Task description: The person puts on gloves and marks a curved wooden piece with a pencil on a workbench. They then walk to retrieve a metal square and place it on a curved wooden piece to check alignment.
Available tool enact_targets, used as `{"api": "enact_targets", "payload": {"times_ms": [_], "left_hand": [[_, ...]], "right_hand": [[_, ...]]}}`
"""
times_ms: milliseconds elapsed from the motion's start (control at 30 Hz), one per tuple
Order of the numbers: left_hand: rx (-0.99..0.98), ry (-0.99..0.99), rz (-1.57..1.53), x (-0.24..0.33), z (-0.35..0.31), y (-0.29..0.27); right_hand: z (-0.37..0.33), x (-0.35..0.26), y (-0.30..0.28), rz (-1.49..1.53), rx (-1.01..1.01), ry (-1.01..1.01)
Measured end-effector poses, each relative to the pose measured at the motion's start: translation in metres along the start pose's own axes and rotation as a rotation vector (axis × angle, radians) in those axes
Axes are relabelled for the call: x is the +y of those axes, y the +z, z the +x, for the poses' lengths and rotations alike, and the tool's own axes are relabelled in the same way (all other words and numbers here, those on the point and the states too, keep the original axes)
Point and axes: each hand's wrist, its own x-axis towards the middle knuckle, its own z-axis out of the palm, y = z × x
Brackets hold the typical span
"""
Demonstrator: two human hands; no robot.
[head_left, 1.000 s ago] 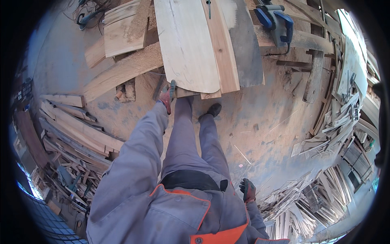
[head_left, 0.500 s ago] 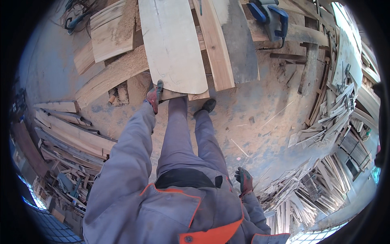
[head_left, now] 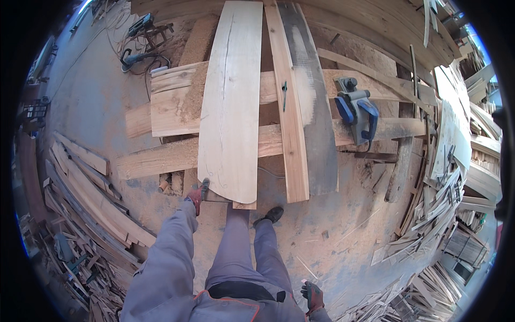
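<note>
The left grip (head_left: 197, 197), in a red and dark glove, is closed on the near left corner of the pale board (head_left: 230, 102), its thumb on the top face. The pale board lies lengthwise across two cross timbers (head_left: 270, 140), its rounded near end reaching out past them toward the person; a short wood end (head_left: 244, 206) shows just under that end. The right grip (head_left: 313, 297), gloved alike, hangs low beside the body, well apart from the wood, its fingers loosely bent, partly open and with nothing visible in it. To the right of the pale board, across a gap, a narrow plank (head_left: 293, 155) runs along the same timbers with a slender green tool (head_left: 284, 95) on it, and a grey weathered board (head_left: 320, 161) lies right against its far side. Past these, a blue and grey power planer (head_left: 357, 110) sits on the timbers. On the left, a wide sawdust-strewn board (head_left: 174, 115) lies close to the pale board's edge. A corded power tool (head_left: 129, 60) rests on the floor (head_left: 348, 198) at upper left. Long timbers (head_left: 102, 188) are piled at left, and thin offcuts (head_left: 424, 290) heap up at lower right. The person's legs (head_left: 230, 247) stand close to the rounded end.
</note>
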Motion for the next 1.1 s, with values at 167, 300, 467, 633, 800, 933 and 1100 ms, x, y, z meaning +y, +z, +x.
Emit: {"api": "enact_targets", "payload": {"times_ms": [167,300,467,633,800,933,1100], "left_hand": [[0.215,0.092,-0.409,0.035,-0.015,0.007],[0.042,-0.09,-0.326,0.046,-0.019,0.012],[-0.017,0.267,0.097,0.034,0.012,0.044],[0.01,-0.044,-0.481,0.059,-0.012,0.049],[0.161,-0.018,-0.482,0.096,-0.041,0.036],[0.247,0.03,-0.425,0.113,-0.053,0.045],[0.444,-0.111,-0.242,0.12,-0.054,0.061]], "right_hand": [[0.009,-0.039,0.022,-0.046,0.004,0.003],[0.016,-0.079,0.048,-0.118,-0.105,-0.151],[0.02,-0.132,0.081,-0.13,-0.18,-0.231],[0.046,-0.222,0.128,-0.215,-0.083,-0.522],[0.098,-0.392,0.224,-0.551,0.108,-0.802],[0.124,-0.522,0.326,-0.607,0.23,-0.909],[0.161,-0.621,0.411,-0.9,0.334,-0.975]]}}
